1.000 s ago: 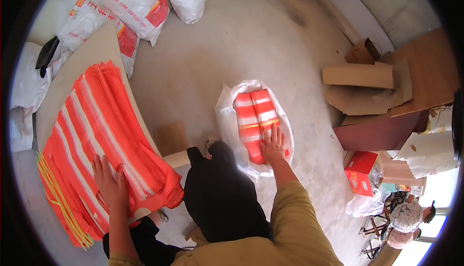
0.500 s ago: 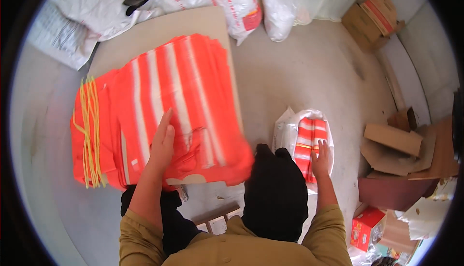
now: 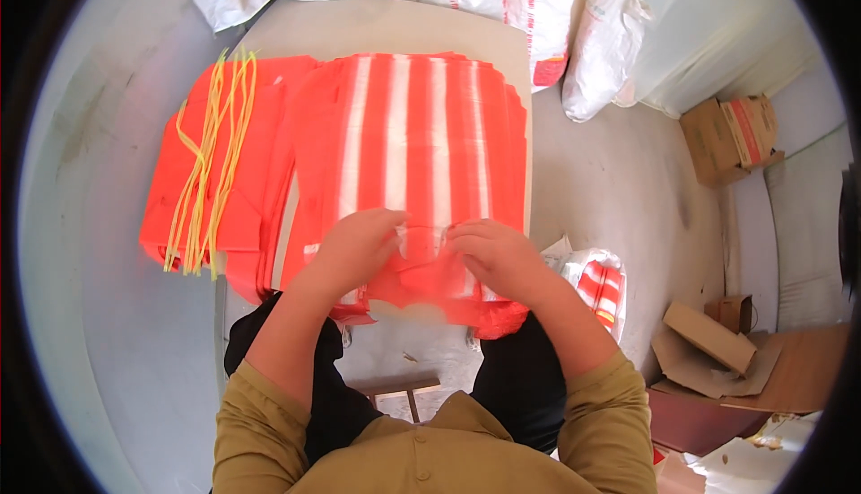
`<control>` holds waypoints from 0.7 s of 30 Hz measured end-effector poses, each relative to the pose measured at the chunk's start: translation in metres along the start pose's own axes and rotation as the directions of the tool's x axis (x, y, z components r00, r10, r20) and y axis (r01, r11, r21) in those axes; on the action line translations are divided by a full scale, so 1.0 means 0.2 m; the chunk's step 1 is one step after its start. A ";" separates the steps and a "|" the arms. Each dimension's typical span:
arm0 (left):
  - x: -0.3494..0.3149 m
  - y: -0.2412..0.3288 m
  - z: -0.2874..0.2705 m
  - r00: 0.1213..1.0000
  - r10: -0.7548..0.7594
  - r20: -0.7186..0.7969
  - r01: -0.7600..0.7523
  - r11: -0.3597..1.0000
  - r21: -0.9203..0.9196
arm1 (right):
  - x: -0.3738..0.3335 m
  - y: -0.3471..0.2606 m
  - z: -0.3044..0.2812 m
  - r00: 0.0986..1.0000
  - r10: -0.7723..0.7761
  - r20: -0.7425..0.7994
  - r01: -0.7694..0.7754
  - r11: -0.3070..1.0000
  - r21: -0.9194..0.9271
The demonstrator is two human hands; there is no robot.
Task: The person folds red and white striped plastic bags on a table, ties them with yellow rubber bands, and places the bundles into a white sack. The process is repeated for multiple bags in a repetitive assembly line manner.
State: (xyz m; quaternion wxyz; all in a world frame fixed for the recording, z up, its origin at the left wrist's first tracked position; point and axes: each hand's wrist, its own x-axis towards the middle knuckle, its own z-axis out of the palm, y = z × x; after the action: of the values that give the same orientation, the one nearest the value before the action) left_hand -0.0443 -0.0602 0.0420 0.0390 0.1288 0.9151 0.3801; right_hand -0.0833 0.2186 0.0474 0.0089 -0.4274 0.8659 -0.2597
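**Both hands at the near part of the striped stack**

Nearest: tan shirt, forearms bare below the cuffs. Black trousers to either side, with a small wooden frame low between the legs.

Just ahead: red-and-white striped stack lying flat on a beige board, stripes running away from the body, near right corner crumpled. Left hand over the near part of the stack, fingers bent inward. Right hand opposite, fingertips toward the left ones, a narrow gap between the two. Fingers of both at the top layer; blurred there, so cannot tell whether clamped on it or merely resting.

Left of the stripes: plain red sheets, with loose yellow cords laid lengthwise over them.

Right of the board, on the floor: open white bag holding red-and-white bundles, partly hidden by the right forearm.

Farther right: opened carton with flaps spread, above a dark red box; small brown box just beside.

Farthest: white sacks past the board's far edge; banded carton near the wall at right.
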 end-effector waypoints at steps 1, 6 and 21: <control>-0.01 0.00 0.01 0.998 0.044 0.041 -0.048 0.993 0.104 | 0.07 -0.03 0.04 0.997 -0.068 0.027 0.068 0.997 -0.020; -0.02 -0.04 0.04 0.990 0.130 0.053 -0.138 0.964 0.227 | 0.21 0.02 0.17 0.999 0.036 -0.003 -0.036 0.999 -0.035; 0.04 -0.03 0.11 0.992 0.123 0.000 -0.117 0.948 0.295 | 0.22 0.11 0.15 0.999 0.031 -0.007 -0.030 0.989 0.142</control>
State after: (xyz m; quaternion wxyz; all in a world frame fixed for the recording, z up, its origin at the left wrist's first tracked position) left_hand -0.0494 -0.0470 0.0213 -0.0124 0.1851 0.9523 0.2424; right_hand -0.1208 0.1839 0.0212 0.0394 -0.4110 0.8517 -0.3226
